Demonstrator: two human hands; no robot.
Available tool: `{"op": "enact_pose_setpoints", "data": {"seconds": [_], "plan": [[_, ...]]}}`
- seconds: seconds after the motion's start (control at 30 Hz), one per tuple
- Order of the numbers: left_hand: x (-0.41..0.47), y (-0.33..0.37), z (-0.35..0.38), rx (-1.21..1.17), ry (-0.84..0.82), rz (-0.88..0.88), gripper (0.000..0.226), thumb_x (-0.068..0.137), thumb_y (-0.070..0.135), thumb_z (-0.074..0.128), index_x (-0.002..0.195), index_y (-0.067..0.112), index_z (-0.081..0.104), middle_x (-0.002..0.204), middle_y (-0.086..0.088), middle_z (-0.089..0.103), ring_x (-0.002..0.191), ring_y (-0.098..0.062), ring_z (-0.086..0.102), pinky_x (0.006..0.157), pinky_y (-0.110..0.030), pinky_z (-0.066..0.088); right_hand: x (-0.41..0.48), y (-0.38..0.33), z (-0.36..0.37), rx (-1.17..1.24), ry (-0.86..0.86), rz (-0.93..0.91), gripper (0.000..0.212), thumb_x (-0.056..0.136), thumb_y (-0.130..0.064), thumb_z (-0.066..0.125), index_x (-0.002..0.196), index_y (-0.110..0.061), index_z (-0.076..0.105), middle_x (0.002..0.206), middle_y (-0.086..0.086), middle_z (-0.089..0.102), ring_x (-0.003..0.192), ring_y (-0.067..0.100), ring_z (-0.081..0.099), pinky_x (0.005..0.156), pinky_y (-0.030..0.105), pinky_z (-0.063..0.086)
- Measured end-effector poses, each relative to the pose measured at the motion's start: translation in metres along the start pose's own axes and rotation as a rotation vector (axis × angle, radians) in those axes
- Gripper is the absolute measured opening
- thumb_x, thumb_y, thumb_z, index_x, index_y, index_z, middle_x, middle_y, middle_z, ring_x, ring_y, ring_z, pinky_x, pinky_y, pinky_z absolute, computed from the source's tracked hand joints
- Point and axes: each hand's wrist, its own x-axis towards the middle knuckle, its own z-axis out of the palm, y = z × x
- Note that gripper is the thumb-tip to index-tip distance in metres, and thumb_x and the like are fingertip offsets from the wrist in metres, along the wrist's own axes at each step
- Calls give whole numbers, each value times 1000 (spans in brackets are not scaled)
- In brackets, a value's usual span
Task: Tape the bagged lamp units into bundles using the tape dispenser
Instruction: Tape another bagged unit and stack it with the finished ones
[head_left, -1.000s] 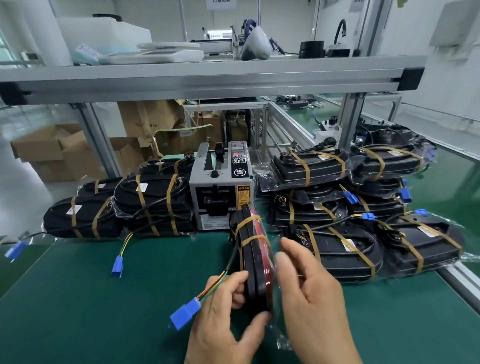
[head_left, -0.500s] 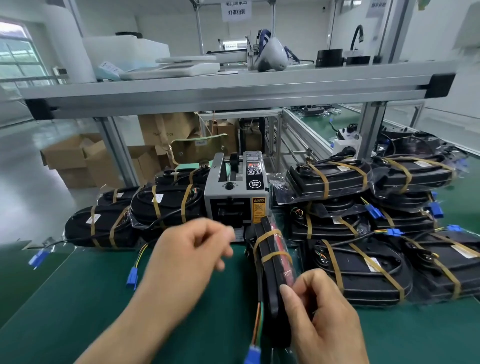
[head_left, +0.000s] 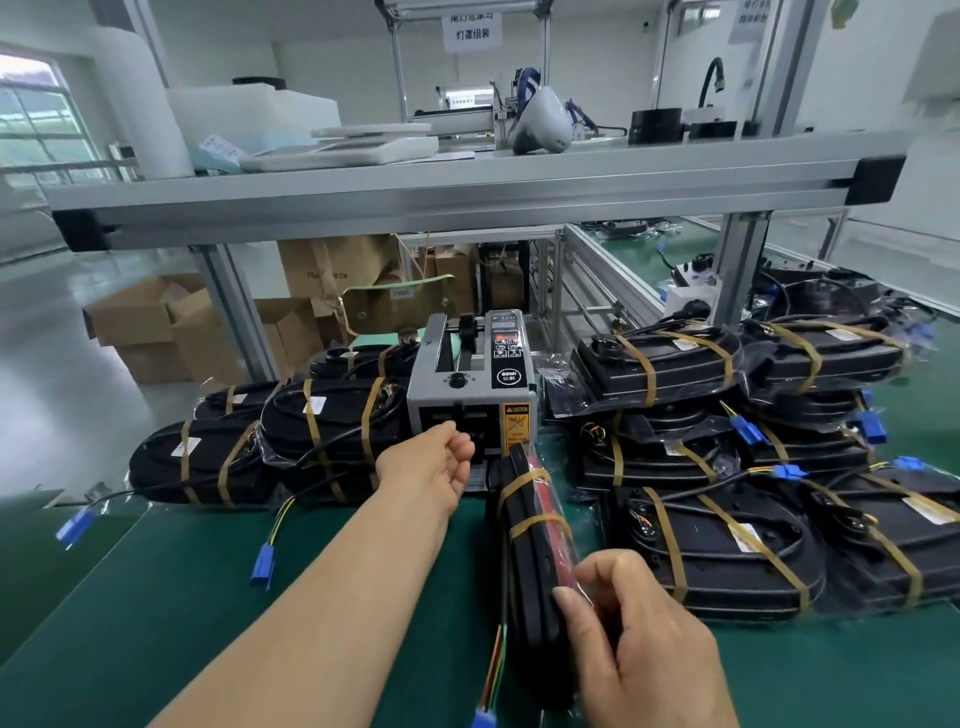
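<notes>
Holding a bagged lamp bundle (head_left: 535, 535) on edge just in front of the tape dispenser (head_left: 470, 384).
The right hand (head_left: 641, 644) has its grip clenched round the bundle's near end; the bundle stands on the green table (head_left: 182, 597) with two tan tape bands round it (its blue connector (head_left: 483, 719) hangs at the frame's bottom edge). The left hand (head_left: 431, 467) is at the dispenser's front outlet, fingers curled; whether its grip pinches tape cannot be told. Taped bundles (head_left: 717, 551) lie stacked either side of the dispenser.
</notes>
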Motion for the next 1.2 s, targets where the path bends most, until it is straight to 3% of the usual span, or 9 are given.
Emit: {"op": "enact_pose_setpoints", "data": {"seconds": [0.17,0.37,0.5,0.63,0.77,0.9,1.0,1.13,1.2], "plan": [[-4,-2,14,-92,72,16,10,95,12,58,86,9,61,66,-1,62,52,-6,57,39,-16,40,1,-2,-2,18,-15,0,27,87,-38,69,76,-40,44,65,-17,58,70,-2,57,63,8,42],[-9,-5,-10,-56,69,100,25,85,10,62,62,14,54,42,5,53,35,-4,50,35,-15,39,0,0,-2,61,0,-5,24,87,-34,70,75,-35,49,59,-15,54,84,-1,57,62,10,42],[-8,-3,-8,-8,-1,-31,21,93,18,64,73,14,61,43,6,59,35,-2,54,35,-13,40,-2,-1,-2,84,-22,10,21,88,-34,69,76,-32,52,61,-12,57,82,2,57,63,11,42],[-2,-3,4,12,-32,-87,15,96,23,63,84,14,62,61,4,63,50,-3,58,41,-17,41,-2,-4,-5,97,-30,31,21,88,-32,70,75,-32,53,61,-11,58,82,-1,57,64,9,42],[5,-2,17,-62,5,-77,15,99,19,55,85,14,59,70,2,61,41,-4,53,36,-17,38,-1,-3,-8,105,-31,43,22,89,-32,68,75,-33,51,86,-29,60,84,-3,56,66,8,41],[-9,-8,14,-142,76,27,12,90,12,62,78,12,60,60,1,60,46,-5,54,41,-17,38,-1,0,-12,96,-22,43,24,88,-29,70,74,-34,52,87,-31,59,82,-4,56,65,8,40],[-35,-11,-5,-29,-65,183,18,88,10,65,72,14,61,54,4,59,42,-3,52,43,-16,43,0,2,-13,123,-17,55,22,88,-28,71,74,-32,54,83,-27,61,79,-2,57,65,10,42],[-76,-8,-42,343,-491,331,25,94,15,59,69,16,62,67,1,58,55,-6,52,53,-17,46,0,3,-12,174,-34,77,21,89,-29,69,74,-31,55,78,-21,63,74,2,59,63,12,43],[-92,-6,-55,506,-655,310,25,96,16,57,72,19,62,71,2,58,61,-8,52,60,-20,48,-1,3,-11,180,-26,62,21,89,-28,69,74,-29,55,76,-17,63,69,4,58,59,12,42]]}}
